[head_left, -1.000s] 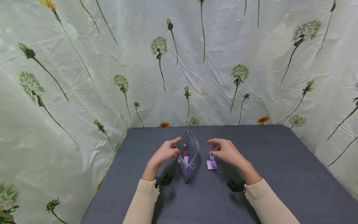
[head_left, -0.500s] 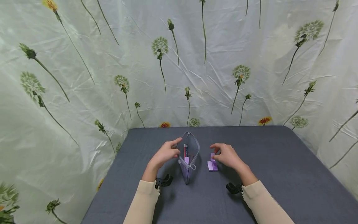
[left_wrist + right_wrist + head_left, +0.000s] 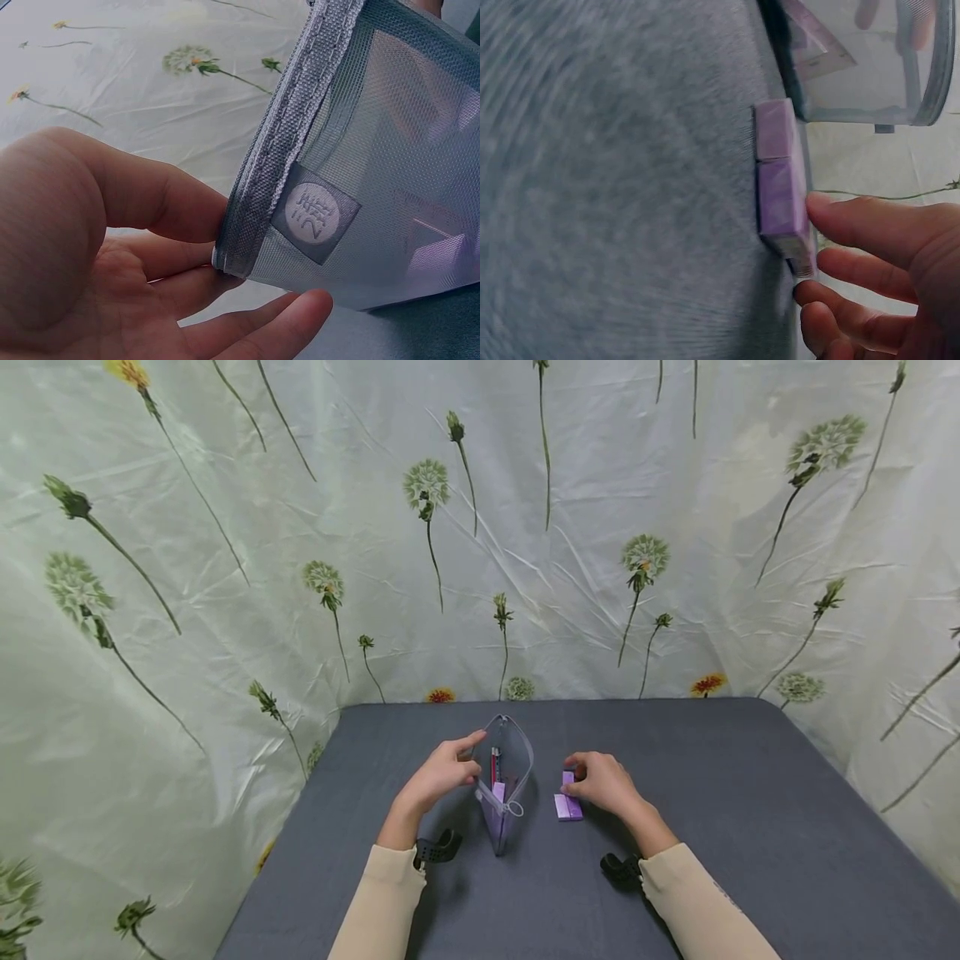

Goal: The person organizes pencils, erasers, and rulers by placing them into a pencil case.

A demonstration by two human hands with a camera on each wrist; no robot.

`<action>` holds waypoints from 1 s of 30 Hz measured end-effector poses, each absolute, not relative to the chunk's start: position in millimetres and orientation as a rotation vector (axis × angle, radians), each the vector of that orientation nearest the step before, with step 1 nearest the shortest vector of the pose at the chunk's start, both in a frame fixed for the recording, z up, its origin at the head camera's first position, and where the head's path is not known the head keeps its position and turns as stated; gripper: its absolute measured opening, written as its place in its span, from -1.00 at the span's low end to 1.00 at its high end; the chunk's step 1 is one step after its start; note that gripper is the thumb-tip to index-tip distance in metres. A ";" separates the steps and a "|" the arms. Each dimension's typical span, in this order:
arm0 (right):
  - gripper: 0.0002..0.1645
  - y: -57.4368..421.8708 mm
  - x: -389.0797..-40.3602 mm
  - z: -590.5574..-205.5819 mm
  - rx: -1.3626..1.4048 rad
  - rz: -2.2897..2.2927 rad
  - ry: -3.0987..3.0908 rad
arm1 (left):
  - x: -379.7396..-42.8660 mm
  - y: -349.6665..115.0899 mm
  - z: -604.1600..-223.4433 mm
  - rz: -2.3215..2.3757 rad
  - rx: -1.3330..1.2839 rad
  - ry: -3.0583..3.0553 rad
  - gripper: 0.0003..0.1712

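A see-through mesh zip pouch stands upright with its mouth spread. My left hand pinches its zipped rim at the left, thumb on one side in the left wrist view, near a grey label. Inside are a red pencil-like stick, a dark stick beside it, and a purple-white box. Right of the pouch, two small purple boxes lie side by side. Just behind them my right hand holds a third small purple box between thumb and fingers; its far end is partly hidden.
Everything stands on a dark grey cloth-covered table. A pale curtain with dandelion prints hangs behind its far edge. Black wrist-worn devices sit under both sleeves' cuffs.
My right hand has come down and slightly nearer, its thumb and fingers closing around the rear purple box. My left hand keeps its grip on the pouch rim.
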State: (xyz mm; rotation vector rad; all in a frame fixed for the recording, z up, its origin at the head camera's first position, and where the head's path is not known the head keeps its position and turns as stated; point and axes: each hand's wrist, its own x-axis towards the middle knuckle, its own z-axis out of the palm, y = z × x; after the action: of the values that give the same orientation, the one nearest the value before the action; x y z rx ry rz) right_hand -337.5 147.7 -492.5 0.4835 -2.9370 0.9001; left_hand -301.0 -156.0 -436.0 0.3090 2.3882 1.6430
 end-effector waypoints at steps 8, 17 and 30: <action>-0.57 150.7 -340.6 -498.3 0.463 0.923 -2.930 | -299.9 -155.5 -435.4 1.661 0.319 2.373 -0.21; -0.57 158.8 -345.6 -501.0 0.541 0.970 -2.927 | -302.5 -156.5 -436.7 1.638 0.304 2.396 -0.22; -0.50 162.6 -348.7 -503.0 0.553 0.969 -2.954 | -300.6 -156.0 -435.2 1.647 0.306 2.387 -0.22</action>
State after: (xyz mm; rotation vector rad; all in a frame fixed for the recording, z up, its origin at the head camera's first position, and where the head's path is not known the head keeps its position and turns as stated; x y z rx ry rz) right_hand -348.7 162.6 -503.0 0.5534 -2.9543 0.9694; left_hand -300.6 -156.0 -435.2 0.3064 2.3865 1.6467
